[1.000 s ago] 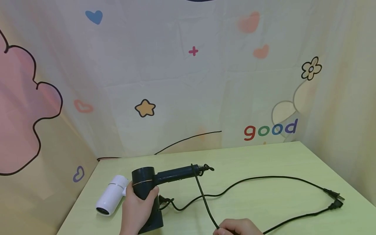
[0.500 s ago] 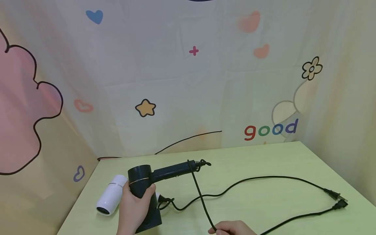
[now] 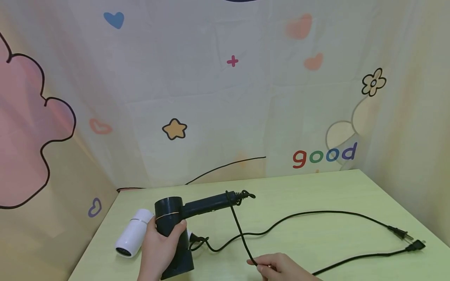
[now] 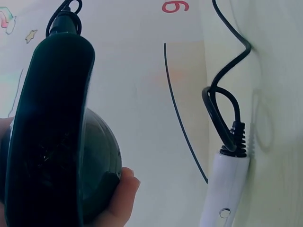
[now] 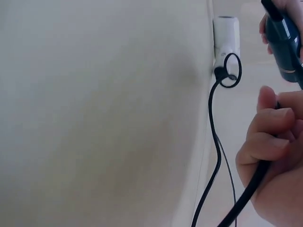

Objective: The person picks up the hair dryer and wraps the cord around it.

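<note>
In the head view my left hand (image 3: 158,248) grips the barrel of a dark hair dryer (image 3: 207,206), raised over the table with its handle pointing right. A black power cord (image 3: 242,234) loops round the handle end and runs down to my right hand (image 3: 283,267), which pinches it. Up close in the right wrist view, curled fingers (image 5: 267,149) hold this cord. The dark handle (image 4: 49,127) fills the left side of the left wrist view and hides most of the left hand. A white hair dryer (image 3: 133,234) lies on the table just left of the left hand.
The white dryer's cord (image 3: 327,211) curves across the pale green table (image 3: 299,191) to a plug (image 3: 399,232) at the right. A second plug (image 3: 415,246), on the cord from my right hand, lies close by. A printed curtain (image 3: 211,97) stands behind the table.
My right hand has moved left and slightly up with the cord. The dark dryer in my left hand has shifted a little left and up. The nearer plug has slid right.
</note>
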The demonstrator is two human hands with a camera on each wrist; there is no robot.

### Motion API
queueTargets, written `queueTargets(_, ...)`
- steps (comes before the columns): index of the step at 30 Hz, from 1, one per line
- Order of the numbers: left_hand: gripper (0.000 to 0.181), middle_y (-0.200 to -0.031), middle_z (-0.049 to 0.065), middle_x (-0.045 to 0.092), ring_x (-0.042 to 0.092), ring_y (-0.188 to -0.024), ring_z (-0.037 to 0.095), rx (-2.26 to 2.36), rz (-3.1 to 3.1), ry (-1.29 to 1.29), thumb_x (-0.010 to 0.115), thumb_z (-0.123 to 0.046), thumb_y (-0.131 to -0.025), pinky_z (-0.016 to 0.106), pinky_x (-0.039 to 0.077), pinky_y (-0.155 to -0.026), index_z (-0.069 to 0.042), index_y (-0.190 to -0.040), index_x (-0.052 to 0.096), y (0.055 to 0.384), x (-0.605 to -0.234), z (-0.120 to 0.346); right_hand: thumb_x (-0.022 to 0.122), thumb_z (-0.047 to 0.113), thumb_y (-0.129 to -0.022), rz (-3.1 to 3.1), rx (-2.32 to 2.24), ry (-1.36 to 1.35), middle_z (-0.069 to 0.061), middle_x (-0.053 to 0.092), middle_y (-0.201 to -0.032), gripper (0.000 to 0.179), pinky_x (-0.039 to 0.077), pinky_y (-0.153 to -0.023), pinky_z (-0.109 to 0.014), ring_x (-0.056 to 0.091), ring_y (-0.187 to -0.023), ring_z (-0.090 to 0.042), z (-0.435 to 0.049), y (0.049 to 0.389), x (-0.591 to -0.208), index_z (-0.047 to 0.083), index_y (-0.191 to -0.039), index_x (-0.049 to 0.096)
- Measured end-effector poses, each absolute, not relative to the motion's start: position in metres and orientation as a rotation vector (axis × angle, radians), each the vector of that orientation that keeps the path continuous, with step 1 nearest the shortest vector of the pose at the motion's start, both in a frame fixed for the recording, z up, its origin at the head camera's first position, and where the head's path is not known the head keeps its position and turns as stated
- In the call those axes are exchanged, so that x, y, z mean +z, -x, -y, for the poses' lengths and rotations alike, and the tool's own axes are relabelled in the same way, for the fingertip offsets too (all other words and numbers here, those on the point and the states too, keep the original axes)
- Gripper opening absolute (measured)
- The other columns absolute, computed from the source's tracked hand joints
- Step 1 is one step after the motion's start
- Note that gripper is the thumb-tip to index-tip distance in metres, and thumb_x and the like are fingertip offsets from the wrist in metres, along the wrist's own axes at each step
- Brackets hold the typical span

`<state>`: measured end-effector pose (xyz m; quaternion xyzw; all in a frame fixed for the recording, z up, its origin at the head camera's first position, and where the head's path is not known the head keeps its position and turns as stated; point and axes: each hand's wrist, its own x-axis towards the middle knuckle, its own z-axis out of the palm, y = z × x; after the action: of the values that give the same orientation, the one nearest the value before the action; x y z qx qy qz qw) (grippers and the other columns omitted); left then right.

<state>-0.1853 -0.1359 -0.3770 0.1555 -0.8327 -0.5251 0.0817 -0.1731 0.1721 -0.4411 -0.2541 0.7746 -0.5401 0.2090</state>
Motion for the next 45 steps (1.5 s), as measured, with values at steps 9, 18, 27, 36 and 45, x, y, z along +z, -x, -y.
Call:
queueTargets(9,0.104,-0.117,0.028,0.053,0.065,-0.084,0.026,-1.617,2.517,-0.416,0.069,-0.056,-0.078,0.041,0.055,-0.070,0.006,-0.145,0.019,0.180,-0.371,0.131,0.054,0.013,-0.095,-2.332,-1.307,0.692,-0.010,0.070,-0.097,0.021,0.033,-0.056,-0.019,0.042,-0.063,-0.003,-0.174,0.194,-0.435,0.002,-0.086,0.070)
queueTargets(18,0.101,-0.117,0.028,0.054,0.067,-0.083,0.024,-1.655,2.531,-0.378,0.070,-0.054,-0.078,0.043,0.055,-0.070,0.004,-0.144,0.021,0.177,-0.370,0.128,0.056,0.019,-0.095,-2.472,-1.209,0.746,0.000,0.063,-0.065,0.018,0.034,-0.052,-0.019,0.048,-0.058,-0.002,-0.177,0.209,-0.428,0.004,-0.094,0.067)
queueTargets(27,0.100,-0.119,0.027,0.055,0.063,-0.092,0.028,-1.588,2.588,-0.361,0.070,-0.055,-0.076,0.039,0.053,-0.071,0.004,-0.143,0.025,0.174,-0.370,0.125,0.057,0.022,-0.094,-2.594,-1.115,0.711,0.004,0.056,-0.060,0.018,0.037,-0.054,-0.023,0.046,-0.054,-0.004,-0.180,0.222,-0.425,0.008,-0.085,0.065)
queueTargets(36,0.094,-0.119,0.025,0.056,0.063,-0.090,0.025,-1.637,2.612,-0.291,0.072,-0.050,-0.077,0.038,0.052,-0.072,0.003,-0.142,0.028,0.173,-0.373,0.120,0.057,0.029,-0.094,-2.628,-1.078,0.640,0.000,0.057,-0.066,0.024,0.036,-0.052,-0.026,0.046,-0.056,-0.011,-0.188,0.232,-0.412,0.007,-0.091,0.065)
queueTargets(45,0.089,-0.116,0.019,0.059,0.062,-0.088,0.022,-1.637,2.618,-0.218,0.076,-0.046,-0.074,0.034,0.051,-0.071,-0.001,-0.140,0.036,0.170,-0.374,0.118,0.061,-0.001,-0.084,-2.744,-1.001,0.872,0.001,0.061,-0.072,0.009,0.041,-0.058,-0.023,0.048,-0.061,-0.004,-0.197,0.245,-0.398,0.005,-0.089,0.065)
